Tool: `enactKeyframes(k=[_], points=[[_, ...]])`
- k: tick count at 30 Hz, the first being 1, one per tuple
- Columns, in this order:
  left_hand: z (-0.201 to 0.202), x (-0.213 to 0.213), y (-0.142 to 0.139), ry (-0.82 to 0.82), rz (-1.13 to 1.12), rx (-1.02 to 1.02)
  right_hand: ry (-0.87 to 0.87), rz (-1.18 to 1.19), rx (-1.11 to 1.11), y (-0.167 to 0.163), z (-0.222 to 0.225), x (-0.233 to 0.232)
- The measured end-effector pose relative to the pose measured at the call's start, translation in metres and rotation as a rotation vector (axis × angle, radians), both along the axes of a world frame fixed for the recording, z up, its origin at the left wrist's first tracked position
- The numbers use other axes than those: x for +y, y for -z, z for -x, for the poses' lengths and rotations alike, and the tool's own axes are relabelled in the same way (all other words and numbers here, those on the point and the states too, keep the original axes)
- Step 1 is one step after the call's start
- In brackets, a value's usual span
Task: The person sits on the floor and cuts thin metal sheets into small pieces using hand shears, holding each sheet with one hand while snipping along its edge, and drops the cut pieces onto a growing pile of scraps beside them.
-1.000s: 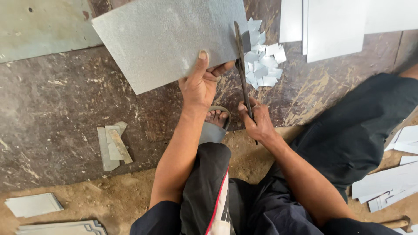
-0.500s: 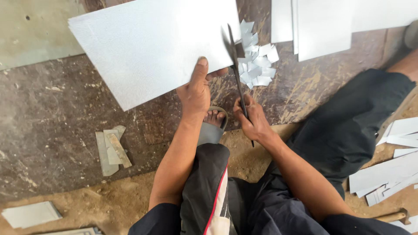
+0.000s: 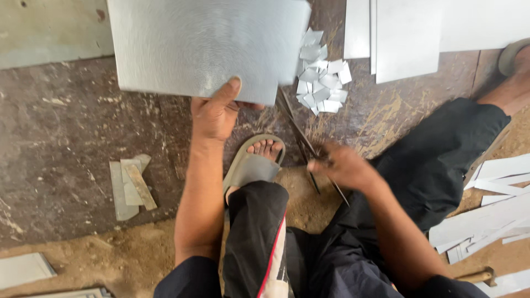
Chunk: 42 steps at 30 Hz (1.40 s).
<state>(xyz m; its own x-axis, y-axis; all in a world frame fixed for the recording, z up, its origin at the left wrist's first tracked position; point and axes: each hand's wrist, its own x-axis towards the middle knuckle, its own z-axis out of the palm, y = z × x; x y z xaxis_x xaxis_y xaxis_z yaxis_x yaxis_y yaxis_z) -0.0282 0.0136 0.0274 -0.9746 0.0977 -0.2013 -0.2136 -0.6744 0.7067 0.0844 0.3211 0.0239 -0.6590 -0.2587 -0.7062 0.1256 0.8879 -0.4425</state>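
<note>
pinched between thumb and fingers, the left hand (image 3: 214, 113) has hold of a large grey metal sheet (image 3: 204, 47) at its near edge, thumb lying flat on the top face and the fingers tucked out of sight beneath. the sheet runs up and away from that grip, out past the top of the frame, raised off the stained dark floor (image 3: 66, 127).

right of that grip and a little nearer the body, the right hand (image 3: 343, 165) is wrapped closed about the handles of a pair of metal shears (image 3: 301, 140); the hand is blurred, so how the fingers sit cannot be told. the blades point up and left from the fist toward the sheet's near corner, and their tips seem just short of it; whether they touch is unclear.

just beyond the blade tips, right of the sheet's corner, lies a small heap of cut metal squares (image 3: 323, 77). between the two hands a foot in a grey sandal (image 3: 251, 165) rests on the floor, directly below the left grip. farther right, flat pale sheets (image 3: 408, 33) lie stacked. well left of the left forearm sit a few bent offcut strips (image 3: 131, 185), and more pale strips (image 3: 486, 218) lie beyond the right knee.
</note>
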Motion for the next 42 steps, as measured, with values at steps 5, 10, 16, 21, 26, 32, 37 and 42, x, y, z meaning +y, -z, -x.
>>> enactKeyframes(k=[5,10,16,21,26,32,37,42], points=[[-0.003,-0.028,-0.013,0.334,0.407,0.145,0.602,0.789,0.266,-0.039,0.073,0.007],[0.000,-0.039,-0.029,0.581,1.098,0.308,0.171,0.618,0.403,-0.026,0.122,-0.042],[-0.019,-0.074,-0.052,0.455,1.438,0.585,0.003,0.889,0.610,0.007,0.115,-0.107],[-0.035,-0.074,0.002,0.037,1.104,0.567,0.161,0.974,0.545,0.020,0.102,-0.130],[-0.063,-0.051,0.060,-0.108,0.942,0.304,0.128,0.725,0.745,0.028,0.098,-0.147],[-0.065,-0.043,0.073,-0.265,0.839,0.467,0.030,0.764,0.800,0.022,0.097,-0.147],[-0.063,-0.042,0.063,-0.185,1.005,0.355,0.064,0.750,0.792,0.017,0.100,-0.144],[-0.060,-0.051,0.038,-0.076,0.840,0.256,0.275,0.634,0.303,0.002,0.106,-0.129]])
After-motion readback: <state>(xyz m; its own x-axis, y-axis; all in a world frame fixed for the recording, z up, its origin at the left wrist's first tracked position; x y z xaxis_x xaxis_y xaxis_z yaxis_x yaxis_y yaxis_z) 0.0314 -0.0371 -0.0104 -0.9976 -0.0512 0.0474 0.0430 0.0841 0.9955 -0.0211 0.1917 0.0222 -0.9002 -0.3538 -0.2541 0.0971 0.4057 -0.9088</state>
